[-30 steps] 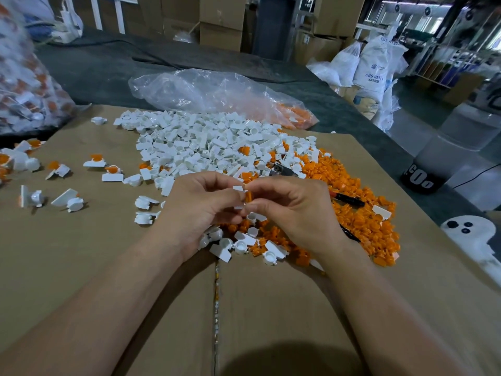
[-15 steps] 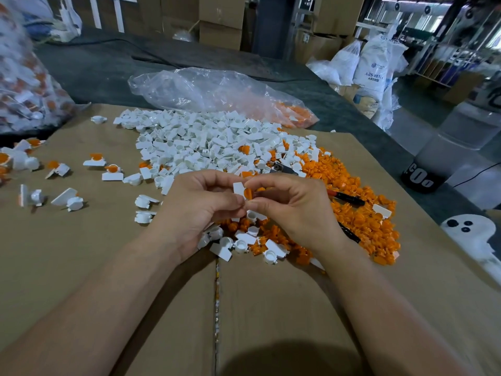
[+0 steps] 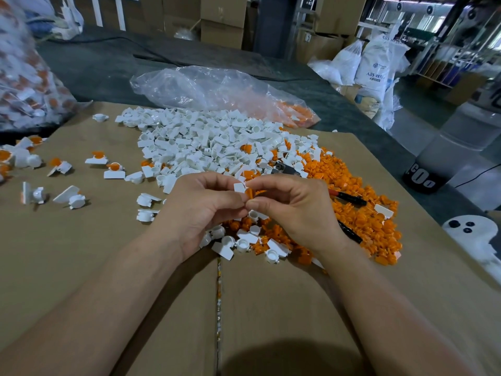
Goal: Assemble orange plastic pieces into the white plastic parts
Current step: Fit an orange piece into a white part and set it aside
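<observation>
Cardboard sheet, left side: several finished pieces lie scattered, exact count uncertain. Centre: one heap of white parts, too many to count. The hands meet just in front of it. The left hand pinches one white part. The right hand pinches one orange piece against that part. Right side: one heap of orange pieces, uncountable, with one red-handled tool lying in it.

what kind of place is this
Probably a factory or warehouse assembly bench: a sack marked ABS resin, stacked cardboard boxes behind, and bulk heaps of white plastic parts and orange plastic pieces.
</observation>
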`<state>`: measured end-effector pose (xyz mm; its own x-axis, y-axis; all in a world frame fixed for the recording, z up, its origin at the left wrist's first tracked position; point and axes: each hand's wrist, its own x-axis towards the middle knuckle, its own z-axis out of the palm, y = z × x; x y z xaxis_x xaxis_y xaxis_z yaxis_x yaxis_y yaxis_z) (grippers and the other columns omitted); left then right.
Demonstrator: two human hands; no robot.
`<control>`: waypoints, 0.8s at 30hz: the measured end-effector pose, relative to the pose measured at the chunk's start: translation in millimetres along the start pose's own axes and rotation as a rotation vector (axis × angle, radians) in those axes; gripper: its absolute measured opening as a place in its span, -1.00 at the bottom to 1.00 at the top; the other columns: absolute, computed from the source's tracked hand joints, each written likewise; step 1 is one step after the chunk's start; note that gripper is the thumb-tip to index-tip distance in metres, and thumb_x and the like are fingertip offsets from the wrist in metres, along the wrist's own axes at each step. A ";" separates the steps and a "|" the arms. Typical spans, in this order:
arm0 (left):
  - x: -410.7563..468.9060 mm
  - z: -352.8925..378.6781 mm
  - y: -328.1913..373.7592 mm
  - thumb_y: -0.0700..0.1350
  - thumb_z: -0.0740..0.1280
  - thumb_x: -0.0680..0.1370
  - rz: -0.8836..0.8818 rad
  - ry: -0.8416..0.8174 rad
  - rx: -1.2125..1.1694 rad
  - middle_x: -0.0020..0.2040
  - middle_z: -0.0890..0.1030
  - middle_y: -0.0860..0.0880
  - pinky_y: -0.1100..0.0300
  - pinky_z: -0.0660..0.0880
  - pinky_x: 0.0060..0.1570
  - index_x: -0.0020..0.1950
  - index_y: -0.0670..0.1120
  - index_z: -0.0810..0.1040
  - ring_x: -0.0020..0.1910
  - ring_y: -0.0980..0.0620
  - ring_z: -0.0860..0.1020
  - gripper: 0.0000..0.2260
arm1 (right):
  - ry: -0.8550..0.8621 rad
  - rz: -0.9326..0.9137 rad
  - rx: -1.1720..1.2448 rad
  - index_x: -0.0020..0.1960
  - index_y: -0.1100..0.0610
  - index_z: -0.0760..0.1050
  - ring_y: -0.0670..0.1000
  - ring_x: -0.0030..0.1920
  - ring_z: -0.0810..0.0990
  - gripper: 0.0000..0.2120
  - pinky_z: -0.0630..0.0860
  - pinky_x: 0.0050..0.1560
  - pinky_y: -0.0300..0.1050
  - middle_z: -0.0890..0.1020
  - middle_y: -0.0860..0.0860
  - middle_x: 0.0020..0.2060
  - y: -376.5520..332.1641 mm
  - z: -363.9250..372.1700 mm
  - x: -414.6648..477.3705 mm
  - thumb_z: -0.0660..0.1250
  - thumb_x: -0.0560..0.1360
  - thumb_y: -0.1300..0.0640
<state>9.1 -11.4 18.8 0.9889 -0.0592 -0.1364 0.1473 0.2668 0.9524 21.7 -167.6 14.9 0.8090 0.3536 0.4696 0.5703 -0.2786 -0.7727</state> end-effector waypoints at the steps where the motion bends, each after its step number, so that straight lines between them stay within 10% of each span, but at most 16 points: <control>1: 0.0 -0.3 0.1 -0.38 0.42 0.23 -0.002 0.003 0.000 -0.40 0.62 -0.12 0.33 0.53 -0.42 -0.26 -0.23 0.57 -0.43 0.02 0.62 -0.85 | 0.000 -0.001 0.006 -0.05 -0.05 0.59 -0.10 -0.17 0.66 -0.71 0.60 -0.10 -0.19 0.65 -0.20 -0.22 -0.6 0.1 -0.2 0.44 0.37 0.31; 24: 0.8 -1.2 3.5 -0.38 0.43 0.29 0.009 0.026 0.111 -0.47 0.60 -0.10 0.33 0.48 -0.52 -0.25 -0.24 0.57 -0.50 0.05 0.58 -0.89 | -0.028 0.007 0.070 -0.08 -0.07 0.56 -0.02 -0.22 0.67 -0.69 0.62 -0.13 -0.10 0.64 -0.11 -0.18 -2.1 1.6 0.5 0.44 0.34 0.31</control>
<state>10.4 -9.4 21.7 0.9906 -0.0318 -0.1329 0.1363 0.1591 0.9778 20.7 -165.4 16.1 0.8081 0.3773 0.4523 0.5523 -0.2184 -0.8046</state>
